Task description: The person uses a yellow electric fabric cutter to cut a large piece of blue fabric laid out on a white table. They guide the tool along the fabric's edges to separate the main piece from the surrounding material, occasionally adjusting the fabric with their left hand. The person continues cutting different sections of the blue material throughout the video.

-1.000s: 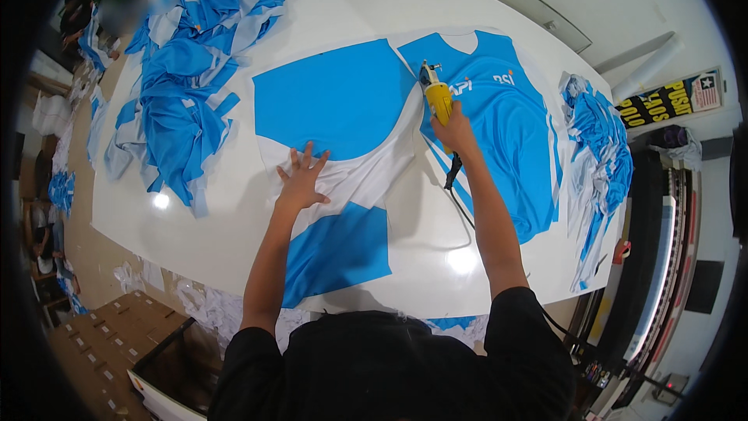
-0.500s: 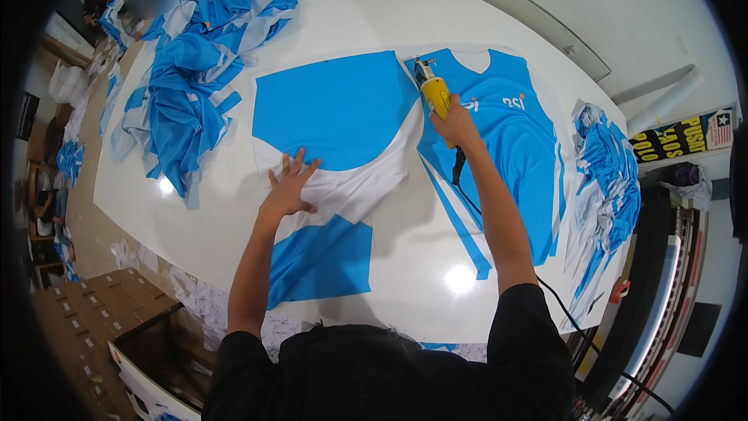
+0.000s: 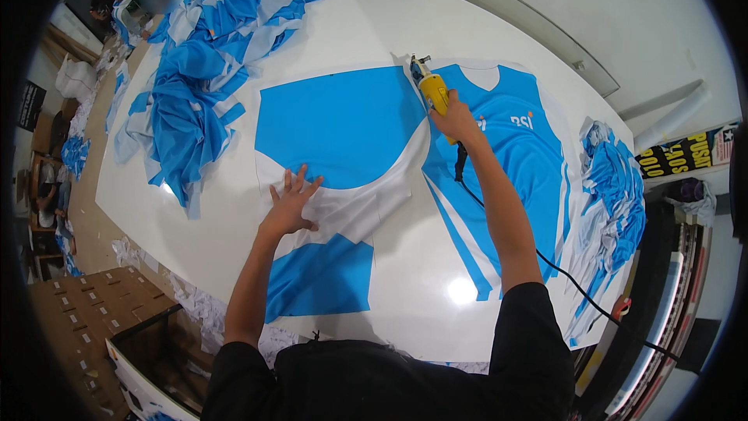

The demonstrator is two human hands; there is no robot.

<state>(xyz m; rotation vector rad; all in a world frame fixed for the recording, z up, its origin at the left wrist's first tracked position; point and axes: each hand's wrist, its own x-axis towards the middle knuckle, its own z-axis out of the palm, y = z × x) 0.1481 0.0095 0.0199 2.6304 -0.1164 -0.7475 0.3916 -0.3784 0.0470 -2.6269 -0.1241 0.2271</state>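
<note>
My right hand (image 3: 454, 119) grips a yellow electric fabric cutter (image 3: 431, 87), whose blade end sits at the top left shoulder of a blue jersey-shaped print (image 3: 510, 156) on white fabric. Its black cord (image 3: 545, 265) trails back along my forearm to the table's right edge. My left hand (image 3: 289, 205) lies flat, fingers spread, on the white band of a separate blue-and-white cut panel (image 3: 339, 121), pressing it onto the white table (image 3: 374, 23).
A heap of blue-and-white cut pieces (image 3: 199, 70) covers the table's far left. Another pile of offcuts (image 3: 615, 195) hangs at the right edge. Brown cardboard boxes (image 3: 86, 320) and white scraps lie on the floor at left. A person sits at the far left corner.
The cutter has advanced up the jersey's left edge to its shoulder. My left hand has stayed flat on the white band of the panel.
</note>
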